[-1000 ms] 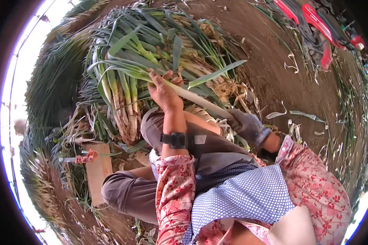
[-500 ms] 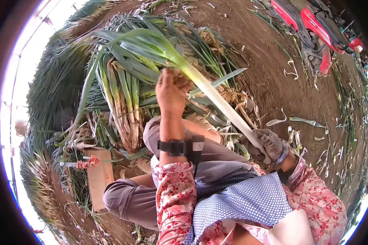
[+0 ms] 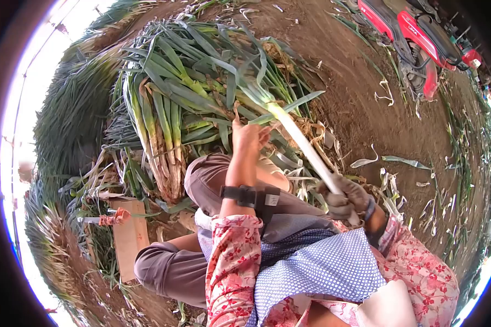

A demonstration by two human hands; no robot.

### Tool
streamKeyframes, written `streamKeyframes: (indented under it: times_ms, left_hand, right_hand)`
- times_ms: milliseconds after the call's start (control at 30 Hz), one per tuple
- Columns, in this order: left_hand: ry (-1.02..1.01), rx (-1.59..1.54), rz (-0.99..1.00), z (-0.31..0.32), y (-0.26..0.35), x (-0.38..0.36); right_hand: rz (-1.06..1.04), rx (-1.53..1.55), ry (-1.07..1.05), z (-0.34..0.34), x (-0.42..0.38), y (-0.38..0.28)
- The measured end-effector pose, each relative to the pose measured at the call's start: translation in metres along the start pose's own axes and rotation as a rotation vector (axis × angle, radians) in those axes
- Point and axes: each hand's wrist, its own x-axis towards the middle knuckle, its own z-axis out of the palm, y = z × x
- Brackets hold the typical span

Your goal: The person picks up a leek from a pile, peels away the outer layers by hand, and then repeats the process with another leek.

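Observation:
My right hand (image 3: 350,197), in a dirty glove, is wrapped around the lower white shaft of a leek (image 3: 305,143). The leek slants up and left, its green leaves overlapping the heap beyond. My bare left hand (image 3: 248,136) is just left of the shaft with its fingers apart, and no object shows in it. A wristband with a small dark box (image 3: 251,197) sits on that forearm. Beyond the left hand lies a heap of leeks (image 3: 185,82), with a bundle (image 3: 161,141) showing dry brown outer leaves at its near side.
More leeks (image 3: 65,120) are piled along the left. A cardboard piece (image 3: 130,237) and a rod with an orange wrapping (image 3: 112,219) lie at lower left. A red and black machine (image 3: 425,41) stands at upper right. Leaf scraps (image 3: 365,158) litter the soil.
My left hand has moved right and slightly down, with its fingers spread. The leek is more upright, its leaves drawn away from the left. My right hand has shifted slightly left on the shaft.

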Motion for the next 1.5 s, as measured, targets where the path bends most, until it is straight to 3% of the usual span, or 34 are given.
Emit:
streamKeyframes:
  times_ms: [100,167,233,300,333,367,433,567,633,700,767,833,867,900,933,1033,1133,1167,1200,1233,1300,1367,1400,1467,1500]
  left_hand:
    - [-0.104,0.046,0.098,0.014,0.003,-0.015]
    - [-0.145,0.147,0.298,0.015,0.005,-0.012]
    - [-0.391,-0.186,0.336,0.012,-0.007,0.009]
    - [-0.410,-0.252,0.312,0.012,0.004,0.002]
    - [-0.397,0.128,0.424,0.013,0.003,-0.004]
    - [-0.373,0.510,0.524,0.019,0.007,-0.029]
    - [-0.502,1.201,0.425,0.014,-0.017,-0.046]
    - [-1.085,1.542,0.334,0.005,-0.068,-0.048]
    - [-0.804,1.210,0.440,0.000,-0.032,-0.053]
    - [-0.726,0.291,0.137,-0.007,-0.001,-0.056]
    - [-0.790,-0.420,-0.062,-0.012,0.020,-0.073]
    - [-0.764,-0.585,-0.006,-0.009,0.020,-0.091]
    - [-0.664,-0.423,0.182,-0.005,0.019,-0.101]
    - [-0.634,-0.390,0.331,-0.007,0.012,-0.102]
    - [-0.615,-0.494,0.312,-0.010,0.007,-0.107]
    - [-0.579,-0.470,0.431,-0.028,0.023,-0.128]
    - [-0.567,-0.466,0.606,-0.060,0.061,-0.150]
    - [-0.450,-0.259,0.820,-0.080,0.080,-0.157]
    - [-0.435,-0.380,0.823,-0.101,0.105,-0.165]
    - [-0.321,-0.218,1.117,-0.136,0.132,-0.158]
    - [0.172,-0.040,1.286,-0.210,0.196,-0.164]
    - [0.661,0.257,1.138,-0.287,0.242,-0.168]
    - [0.525,0.318,0.984,-0.278,0.233,-0.201]
    - [0.673,0.620,1.128,-0.356,0.223,-0.115]
    - [0.369,0.440,0.992,-0.309,0.204,-0.116]
  right_hand:
    - [-0.003,0.040,0.001,0.021,-0.027,-0.008]
    - [0.026,-0.103,-0.036,0.018,-0.039,-0.007]
    - [-0.024,-0.254,0.005,0.023,-0.045,-0.004]
    - [-0.156,-0.408,0.115,0.035,-0.043,-0.001]
    - [-0.026,-0.251,0.029,0.034,-0.041,-0.007]
    - [-0.033,-0.202,0.024,0.037,-0.037,-0.009]
    - [-0.044,-0.106,0.013,0.047,-0.028,-0.010]
    - [-0.142,-0.233,-0.089,0.045,0.008,-0.024]
    - [-0.087,-0.311,-0.034,0.050,0.015,-0.029]
    - [-0.069,-0.426,0.018,0.063,0.016,-0.030]
    - [-0.092,-0.566,0.031,0.060,0.018,-0.027]
    - [-0.098,-0.790,0.034,0.055,0.022,-0.025]
    - [-0.078,-0.815,0.178,0.071,0.022,-0.018]
    - [-0.074,-0.901,0.159,0.068,0.027,-0.017]
    - [0.005,-0.896,0.168,0.064,0.026,-0.019]
    - [-0.042,-0.926,0.020,0.073,0.040,-0.018]
    - [-0.226,-0.860,0.026,0.077,0.062,-0.009]
    - [-0.264,-0.862,0.032,0.074,0.067,-0.007]
    - [-0.304,-0.863,0.040,0.069,0.074,-0.007]
    - [-0.345,-0.861,0.050,0.066,0.078,-0.009]
    - [-0.188,-0.848,0.067,0.057,0.078,-0.019]
    - [-0.111,-0.813,0.113,0.036,0.089,-0.020]
    - [-0.064,-0.739,0.164,0.006,0.097,-0.021]
    - [-0.067,-0.660,0.244,-0.015,0.110,-0.018]
    - [-0.056,-0.615,0.301,-0.023,0.107,-0.013]
